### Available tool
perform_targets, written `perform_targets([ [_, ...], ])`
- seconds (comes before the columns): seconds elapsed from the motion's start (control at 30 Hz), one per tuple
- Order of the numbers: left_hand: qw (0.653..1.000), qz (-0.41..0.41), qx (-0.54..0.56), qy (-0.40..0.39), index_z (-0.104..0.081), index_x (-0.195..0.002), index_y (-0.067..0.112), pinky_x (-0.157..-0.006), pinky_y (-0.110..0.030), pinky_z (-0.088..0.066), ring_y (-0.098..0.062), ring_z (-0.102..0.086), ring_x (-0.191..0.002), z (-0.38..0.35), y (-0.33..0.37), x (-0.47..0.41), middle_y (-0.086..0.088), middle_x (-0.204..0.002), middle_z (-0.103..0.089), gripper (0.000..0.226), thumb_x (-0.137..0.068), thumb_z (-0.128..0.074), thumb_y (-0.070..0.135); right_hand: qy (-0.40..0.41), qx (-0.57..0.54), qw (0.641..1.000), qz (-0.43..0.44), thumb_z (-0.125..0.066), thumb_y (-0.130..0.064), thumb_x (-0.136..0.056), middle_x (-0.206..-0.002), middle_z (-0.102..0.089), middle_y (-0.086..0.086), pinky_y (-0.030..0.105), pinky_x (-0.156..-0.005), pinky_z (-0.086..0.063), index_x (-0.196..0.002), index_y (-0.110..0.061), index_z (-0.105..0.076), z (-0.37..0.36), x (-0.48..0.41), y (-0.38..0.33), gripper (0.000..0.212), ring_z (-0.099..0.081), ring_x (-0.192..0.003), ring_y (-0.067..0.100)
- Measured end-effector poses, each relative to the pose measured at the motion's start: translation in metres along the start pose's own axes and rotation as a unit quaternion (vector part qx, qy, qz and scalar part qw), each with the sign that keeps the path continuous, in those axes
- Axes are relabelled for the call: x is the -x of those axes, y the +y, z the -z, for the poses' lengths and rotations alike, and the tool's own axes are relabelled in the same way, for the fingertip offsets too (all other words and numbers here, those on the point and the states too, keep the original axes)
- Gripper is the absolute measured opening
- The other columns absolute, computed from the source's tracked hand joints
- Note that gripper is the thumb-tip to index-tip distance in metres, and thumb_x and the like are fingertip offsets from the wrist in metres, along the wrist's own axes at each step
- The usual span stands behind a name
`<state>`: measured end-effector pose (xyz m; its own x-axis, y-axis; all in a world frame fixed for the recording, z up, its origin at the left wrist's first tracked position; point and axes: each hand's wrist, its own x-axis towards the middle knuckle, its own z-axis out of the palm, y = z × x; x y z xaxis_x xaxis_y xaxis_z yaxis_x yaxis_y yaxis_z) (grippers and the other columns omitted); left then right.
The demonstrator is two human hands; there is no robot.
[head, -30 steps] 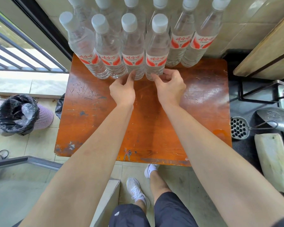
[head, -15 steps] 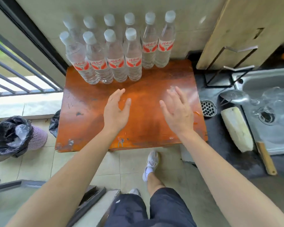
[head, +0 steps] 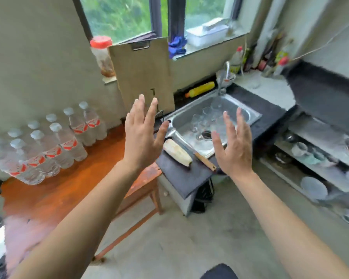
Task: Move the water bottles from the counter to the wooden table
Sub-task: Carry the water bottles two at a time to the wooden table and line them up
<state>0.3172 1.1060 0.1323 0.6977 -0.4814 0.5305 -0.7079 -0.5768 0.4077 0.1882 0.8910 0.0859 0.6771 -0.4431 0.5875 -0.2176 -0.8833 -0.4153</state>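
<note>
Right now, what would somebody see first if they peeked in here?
The left hand and the right hand are raised in the middle, fingers spread, holding nothing. At the left of the picture, a crowd of white-capped water bottles stands on the orange wooden table by the wall. Behind the hands, clear glasses sit in the steel sink.

Daylight comes through a dark-framed window [head: 117,15] with greenery behind it. Plain pale walls [head: 38,57] meet a grey concrete floor [head: 189,238]. A steel sink [head: 181,117] with a tap [head: 224,75] sits below the sill. A wooden board [head: 143,77] leans on the wall, and open shelves [head: 326,174] of crockery stand at right.
</note>
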Motion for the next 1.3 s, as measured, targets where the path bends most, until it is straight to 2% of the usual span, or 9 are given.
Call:
perform_targets([
  [0.17, 0.99, -0.139, 0.015, 0.012, -0.042, -0.15, 0.012, -0.115, -0.057, -0.029, -0.04, -0.029, -0.146, -0.064, 0.143, -0.047, -0.023, -0.159, -0.03, 0.056, -0.103, -0.045, 0.041, 0.074, 0.044, 0.995, -0.043, -0.041, -0.048, -0.104, -0.165, -0.019, 0.019, 0.055, -0.12, -0.023, -0.154, -0.014, -0.037, 0.108, -0.006, 0.11, 0.061, -0.022, -0.151, 0.035],
  [0.3, 0.984, -0.168, 0.06, 0.011, -0.043, -0.149, 0.011, -0.114, -0.058, -0.03, -0.041, -0.031, -0.146, -0.147, 0.267, -0.063, -0.024, -0.158, -0.031, 0.055, -0.103, -0.045, 0.04, 0.129, 0.079, 0.983, -0.102, -0.045, -0.046, -0.102, -0.164, -0.021, 0.019, 0.058, -0.114, -0.032, -0.151, -0.013, -0.042, 0.196, 0.019, 0.224, 0.059, -0.035, -0.144, 0.04],
  [0.43, 0.968, -0.217, 0.12, -0.034, -0.039, -0.152, 0.015, -0.117, -0.056, -0.026, -0.038, -0.025, -0.149, -0.23, 0.412, -0.069, -0.02, -0.161, -0.027, 0.056, -0.103, -0.045, 0.042, 0.151, 0.135, 0.969, -0.141, -0.046, -0.045, -0.102, -0.164, -0.021, 0.019, 0.058, -0.116, -0.03, -0.15, -0.013, -0.043, 0.3, 0.035, 0.342, 0.058, -0.029, -0.147, 0.037],
  [0.57, 0.953, -0.251, 0.147, -0.08, -0.034, -0.154, 0.02, -0.12, -0.05, -0.021, -0.032, -0.019, -0.152, -0.281, 0.525, -0.066, -0.015, -0.164, -0.022, 0.058, -0.103, -0.042, 0.045, 0.17, 0.168, 0.95, -0.199, -0.046, -0.045, -0.101, -0.164, -0.022, 0.018, 0.057, -0.116, -0.03, -0.151, -0.013, -0.042, 0.373, 0.05, 0.423, 0.06, -0.028, -0.148, 0.036],
  [0.8, 0.94, -0.261, 0.143, -0.166, -0.029, -0.156, 0.024, -0.119, -0.037, -0.01, -0.028, -0.014, -0.153, -0.389, 0.617, -0.066, -0.01, -0.166, -0.016, 0.06, -0.104, -0.044, 0.048, 0.161, 0.196, 0.924, -0.287, -0.053, -0.043, -0.098, -0.164, -0.019, 0.019, 0.053, -0.115, -0.033, -0.149, -0.011, -0.044, 0.41, 0.082, 0.54, 0.06, -0.03, -0.146, 0.037],
  [0.9, 0.931, -0.269, 0.149, -0.194, -0.029, -0.156, 0.023, -0.12, -0.039, -0.012, -0.029, -0.015, -0.153, -0.44, 0.645, -0.079, -0.011, -0.166, -0.016, 0.062, -0.102, -0.037, 0.053, 0.137, 0.209, 0.914, -0.319, -0.049, -0.047, -0.098, -0.164, -0.019, 0.02, 0.053, -0.114, -0.035, -0.149, -0.012, -0.043, 0.416, 0.084, 0.591, 0.063, -0.032, -0.145, 0.037],
  [1.03, 0.925, -0.252, 0.184, -0.215, -0.032, -0.155, 0.02, -0.12, -0.043, -0.018, -0.029, -0.017, -0.152, -0.51, 0.69, -0.116, -0.011, -0.166, -0.018, 0.064, -0.1, -0.039, 0.051, 0.118, 0.231, 0.905, -0.338, -0.047, -0.048, -0.098, -0.164, -0.02, 0.019, 0.052, -0.114, -0.035, -0.15, -0.012, -0.04, 0.43, 0.052, 0.671, 0.064, -0.033, -0.142, 0.035],
  [1.17, 0.911, -0.244, 0.236, -0.236, -0.037, -0.153, 0.018, -0.119, -0.048, -0.027, -0.029, -0.021, -0.151, -0.585, 0.745, -0.174, -0.01, -0.164, -0.023, 0.058, -0.102, -0.053, 0.038, 0.101, 0.254, 0.888, -0.37, -0.051, -0.045, -0.099, -0.163, -0.021, 0.019, 0.05, -0.113, -0.035, -0.15, -0.011, -0.04, 0.44, -0.001, 0.753, 0.062, -0.039, -0.137, 0.037],
  [1.3, 0.895, -0.247, 0.263, -0.262, -0.037, -0.153, 0.019, -0.118, -0.045, -0.025, -0.028, -0.021, -0.151, -0.645, 0.808, -0.227, -0.01, -0.164, -0.024, 0.057, -0.101, -0.055, 0.033, 0.064, 0.259, 0.876, -0.401, -0.055, -0.043, -0.099, -0.163, -0.022, 0.018, 0.049, -0.117, -0.033, -0.151, -0.012, -0.039, 0.45, -0.046, 0.825, 0.063, -0.036, -0.142, 0.037],
])
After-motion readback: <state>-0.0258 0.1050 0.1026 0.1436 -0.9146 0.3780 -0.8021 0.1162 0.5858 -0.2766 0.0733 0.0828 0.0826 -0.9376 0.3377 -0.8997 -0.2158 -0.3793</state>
